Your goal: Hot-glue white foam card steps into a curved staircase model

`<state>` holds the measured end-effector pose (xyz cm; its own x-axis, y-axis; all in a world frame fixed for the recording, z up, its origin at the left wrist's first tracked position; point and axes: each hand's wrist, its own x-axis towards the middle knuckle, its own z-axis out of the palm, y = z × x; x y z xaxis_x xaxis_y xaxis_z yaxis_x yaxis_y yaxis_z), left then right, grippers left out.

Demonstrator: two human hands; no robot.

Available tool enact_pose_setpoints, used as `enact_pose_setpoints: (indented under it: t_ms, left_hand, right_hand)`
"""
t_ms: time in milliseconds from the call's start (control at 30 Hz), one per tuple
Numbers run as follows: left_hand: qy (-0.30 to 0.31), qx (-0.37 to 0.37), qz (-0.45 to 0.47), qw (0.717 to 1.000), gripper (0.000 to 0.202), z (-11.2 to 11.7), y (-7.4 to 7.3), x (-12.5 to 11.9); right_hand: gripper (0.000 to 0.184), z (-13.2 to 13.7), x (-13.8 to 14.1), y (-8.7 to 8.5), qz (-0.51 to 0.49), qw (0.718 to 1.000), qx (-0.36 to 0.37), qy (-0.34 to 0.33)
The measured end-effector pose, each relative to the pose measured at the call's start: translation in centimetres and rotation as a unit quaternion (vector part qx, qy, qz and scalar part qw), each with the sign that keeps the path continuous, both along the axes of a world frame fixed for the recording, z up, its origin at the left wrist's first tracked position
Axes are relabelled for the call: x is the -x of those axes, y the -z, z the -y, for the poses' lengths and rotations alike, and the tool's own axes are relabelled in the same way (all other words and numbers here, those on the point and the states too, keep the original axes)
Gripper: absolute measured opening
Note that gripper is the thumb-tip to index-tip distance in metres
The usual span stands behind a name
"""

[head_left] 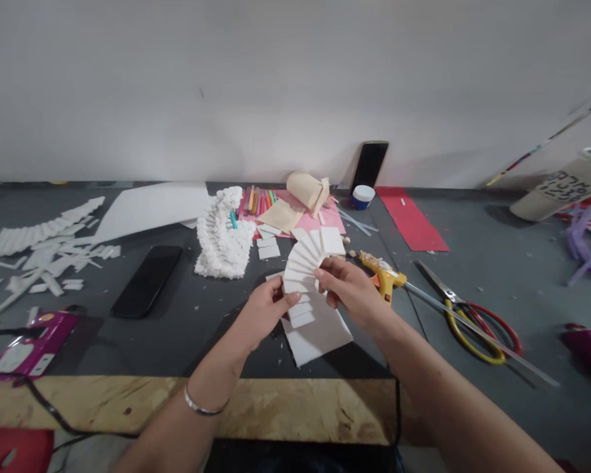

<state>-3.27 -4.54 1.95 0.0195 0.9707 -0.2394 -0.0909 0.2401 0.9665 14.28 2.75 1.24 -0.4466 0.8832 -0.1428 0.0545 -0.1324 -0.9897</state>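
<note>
Both hands grip a curved white foam-board staircase (pixel 303 263), its thin steps fanned in an arc. My left hand (pixel 270 305) pinches its left edge between thumb and fingers. On the inner side of the curve, my right hand (pixel 345 286) has its fingers closed at the steps. Beneath lies a white board (pixel 320 338). Right of my right hand rests a yellow hot glue gun (pixel 385 279) with a clear glue stick (pixel 477 328) sticking out of its back. Behind the hands are small white rectangles (pixel 268 248) and a lumpy white model (pixel 224 243).
Scissors (pixel 467 315) with red and yellow handles lie at right. A black phone (pixel 148 281) and white scraps (pixel 54 259) are at left. Another phone (pixel 369 164) leans on the wall by a small jar (pixel 362 196). Red paper (pixel 414 220) lies farther right. A cable (pixel 44 404) crosses the front edge.
</note>
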Motion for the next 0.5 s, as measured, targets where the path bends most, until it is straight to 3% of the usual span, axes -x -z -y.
enact_pose_setpoints:
  t_ms: [100, 233, 500]
  left_hand:
    - [-0.034, -0.006, 0.017, 0.999, 0.041, 1.0, 0.3, 0.1]
    - [-0.083, -0.007, 0.013, 0.996, 0.039, 2.3, 0.8, -0.3]
    - [-0.116, 0.000, -0.001, 0.993, 0.044, 4.0, 1.6, -1.1]
  right_hand:
    - [0.042, 0.8, -0.7, 0.2, 0.071, 0.994, 0.007, -0.078]
    - [0.024, 2.4, -1.8, -0.4, 0.163, 0.970, 0.004, -0.180]
    - [0.018, 3.4, -2.3, -0.9, 0.219, 0.952, -0.003, -0.212]
